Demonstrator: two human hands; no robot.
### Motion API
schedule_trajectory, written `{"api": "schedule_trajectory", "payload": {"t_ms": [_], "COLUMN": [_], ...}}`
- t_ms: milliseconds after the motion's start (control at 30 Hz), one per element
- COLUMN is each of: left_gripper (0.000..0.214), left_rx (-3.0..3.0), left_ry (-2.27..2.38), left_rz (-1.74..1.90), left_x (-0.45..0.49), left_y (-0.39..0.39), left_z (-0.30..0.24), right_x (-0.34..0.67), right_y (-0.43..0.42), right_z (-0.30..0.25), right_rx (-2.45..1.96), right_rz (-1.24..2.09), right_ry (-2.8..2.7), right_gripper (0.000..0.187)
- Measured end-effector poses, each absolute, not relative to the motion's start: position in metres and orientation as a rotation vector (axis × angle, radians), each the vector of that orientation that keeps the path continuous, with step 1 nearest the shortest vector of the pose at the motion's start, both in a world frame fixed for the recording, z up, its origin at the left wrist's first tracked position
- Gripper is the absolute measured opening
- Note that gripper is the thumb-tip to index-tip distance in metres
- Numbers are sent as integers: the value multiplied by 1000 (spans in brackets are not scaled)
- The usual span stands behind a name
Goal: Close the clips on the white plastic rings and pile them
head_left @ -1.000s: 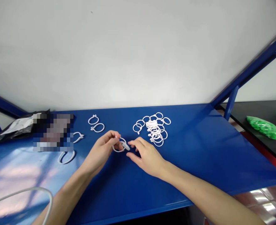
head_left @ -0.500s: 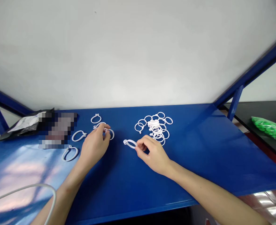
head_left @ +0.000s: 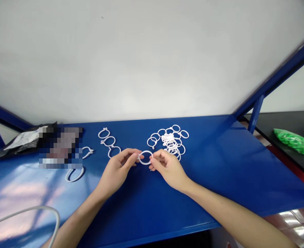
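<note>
Between my two hands, just above the blue tabletop, is a white plastic ring [head_left: 145, 163] with small tabs at its left end. My left hand [head_left: 119, 169] pinches it at that end, its fingers partly covering the tabs. On the opposite side, the thumb and fingers of my right hand [head_left: 170, 171] grip the rim. Behind my right hand lies a loose pile of similar white rings [head_left: 170, 138]. Several more rings are spread out on the left, among them a tabbed ring [head_left: 104, 137] at the back and one ring [head_left: 74, 180] nearer the front.
A black plastic package [head_left: 25, 137] with a white label lies on the blue table [head_left: 219, 165] at far left, beside a blurred-out patch. A pale cable [head_left: 33, 208] loops at lower left. Blue frame bars [head_left: 273, 77] flank the table. Rightward, a bag of green pieces [head_left: 294, 142] rests on a dark surface.
My left hand has let go of a ring among those on the left and moved right to the ring in my right hand. That ring now faces me more squarely.
</note>
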State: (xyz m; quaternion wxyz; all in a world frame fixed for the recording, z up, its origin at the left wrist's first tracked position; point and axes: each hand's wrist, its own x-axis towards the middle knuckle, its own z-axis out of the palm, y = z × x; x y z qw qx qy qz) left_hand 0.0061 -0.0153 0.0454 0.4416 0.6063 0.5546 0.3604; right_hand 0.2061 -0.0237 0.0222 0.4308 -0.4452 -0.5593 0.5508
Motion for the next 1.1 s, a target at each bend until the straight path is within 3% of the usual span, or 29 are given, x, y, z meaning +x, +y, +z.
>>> {"api": "schedule_trajectory", "payload": {"t_ms": [200, 300, 433, 500, 567, 1100], "left_gripper": [39, 35, 29, 27, 25, 28], "left_rx": [1203, 1166, 1241, 1294, 1335, 1512], "left_ry": [1193, 1156, 1085, 1051, 1059, 1259], "left_rz": [981, 1020, 958, 914, 900, 864], "left_x": [7, 8, 9, 11, 13, 11], "left_y": [-19, -19, -21, -23, -25, -23], "left_z": [39, 37, 36, 36, 35, 27], "right_x": [207, 208, 208, 207, 206, 208], "right_y": [-25, -27, -29, -30, -29, -26], "right_z": [24, 23, 26, 28, 28, 23], "right_rx": [-1106, -1110, -1055, -1051, -1070, -1135], "right_rz": [1468, 1379, 1237, 1244, 1267, 1078], "right_ry": [-1384, -1518, -1594, -1616, -1618, -1607], "right_gripper": [21, 15, 24, 17, 10, 9]}}
